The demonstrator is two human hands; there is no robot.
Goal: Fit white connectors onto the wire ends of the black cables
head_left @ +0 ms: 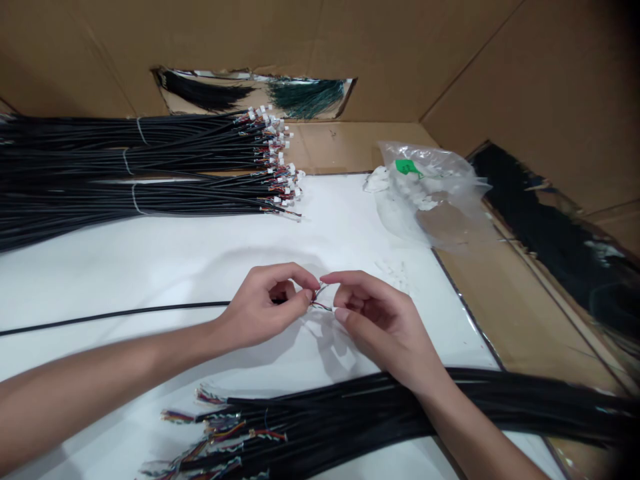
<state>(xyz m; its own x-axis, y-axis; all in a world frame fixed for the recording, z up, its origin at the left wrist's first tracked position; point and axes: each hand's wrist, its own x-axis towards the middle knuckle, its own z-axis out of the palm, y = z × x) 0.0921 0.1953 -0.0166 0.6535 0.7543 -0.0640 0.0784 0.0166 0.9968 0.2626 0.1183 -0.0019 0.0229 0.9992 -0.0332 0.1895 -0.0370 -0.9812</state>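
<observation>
Left hand pinches black cable at its wires | right hand parted alongside, touch unclear | I fear tugging bends them

The tabletop is bright — shadows soft, right edge blurred.

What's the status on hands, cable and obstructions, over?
Left hand: grip pinched at wire end of black cable. Right hand: thumb and forefinger parted, at loose wires. Near cable bundle beneath right forearm, not blocking wires.
</observation>
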